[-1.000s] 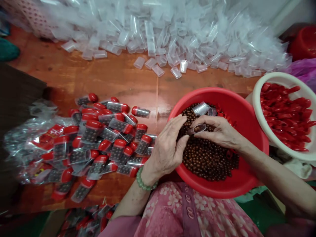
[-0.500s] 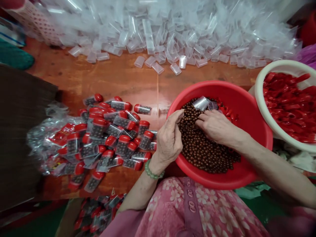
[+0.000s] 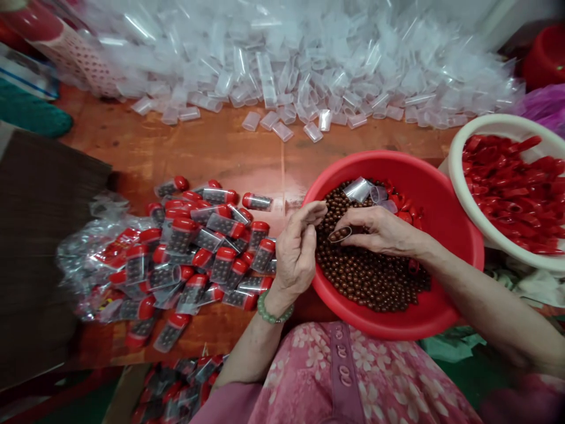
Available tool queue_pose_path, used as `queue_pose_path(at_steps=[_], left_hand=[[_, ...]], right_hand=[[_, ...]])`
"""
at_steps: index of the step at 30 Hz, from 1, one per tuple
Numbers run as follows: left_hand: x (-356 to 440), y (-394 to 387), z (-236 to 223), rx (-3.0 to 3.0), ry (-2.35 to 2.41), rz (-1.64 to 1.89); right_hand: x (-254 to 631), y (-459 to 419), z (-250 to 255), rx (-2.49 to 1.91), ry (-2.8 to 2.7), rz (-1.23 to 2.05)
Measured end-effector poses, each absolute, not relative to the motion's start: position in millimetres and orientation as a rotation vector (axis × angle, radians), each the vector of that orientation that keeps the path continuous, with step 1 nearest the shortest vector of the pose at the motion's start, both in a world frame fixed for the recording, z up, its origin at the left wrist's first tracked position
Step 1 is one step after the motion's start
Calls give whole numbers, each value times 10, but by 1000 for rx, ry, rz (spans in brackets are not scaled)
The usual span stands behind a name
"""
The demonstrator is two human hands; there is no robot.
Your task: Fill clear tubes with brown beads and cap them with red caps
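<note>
My right hand [image 3: 379, 232] is closed on a clear plastic tube [image 3: 341, 234] with brown balls showing at its open end. It is over the heap of brown balls [image 3: 375, 282] in the red basin [image 3: 459, 235]. My left hand [image 3: 298, 247], a green bead bracelet [image 3: 270, 312] at its wrist, is by the basin's left rim. Its fingers are bent and the thumb stands apart; nothing shows in it. Loose clear tubes [image 3: 358, 189] and red caps [image 3: 408, 212] lie on the balls at the back of the basin.
Filled tubes with red caps [image 3: 223, 265] lie heaped on the wooden table [image 3: 198, 144], left of my hands. A crumpled clear bag [image 3: 79, 247] lies beyond them. Many clear tubes [image 3: 309, 76] are piled along the back. A white basin [image 3: 457, 159] of red caps stands right.
My right hand has risen from among the brown balls and moved slightly left, now showing the tube with balls in its mouth. My left hand stays by the rim. The view has shifted slightly.
</note>
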State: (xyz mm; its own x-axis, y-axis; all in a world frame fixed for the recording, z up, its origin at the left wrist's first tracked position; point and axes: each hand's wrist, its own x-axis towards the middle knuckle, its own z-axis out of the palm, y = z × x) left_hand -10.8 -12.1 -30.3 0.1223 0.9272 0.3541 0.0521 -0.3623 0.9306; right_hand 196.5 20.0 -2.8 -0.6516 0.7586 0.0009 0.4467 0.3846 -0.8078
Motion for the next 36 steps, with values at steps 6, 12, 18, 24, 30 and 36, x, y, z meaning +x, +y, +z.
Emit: queue_pose_path(at_steps=[6,12,18,24,30,36], left_hand=[[-249,-139,-188,1660,873,1070],[-75,-65,-101,1766,936,886],[7,-18,-56,1466,881,868],[15,5,8,1581,955,843],[91,63,23,1592,896,803],[126,100,21,1578,805,806]], right_hand=[[2034,199,151,-1013,-2128,1178],[2026,173,191,-899,-2080,1122],[2060,118,160,-1005,-2093,894],[2200,108,262,-1042,-2182,723],[2257,113,354,-1010,-2208,752],[2247,134,353,-922,-2207,764]])
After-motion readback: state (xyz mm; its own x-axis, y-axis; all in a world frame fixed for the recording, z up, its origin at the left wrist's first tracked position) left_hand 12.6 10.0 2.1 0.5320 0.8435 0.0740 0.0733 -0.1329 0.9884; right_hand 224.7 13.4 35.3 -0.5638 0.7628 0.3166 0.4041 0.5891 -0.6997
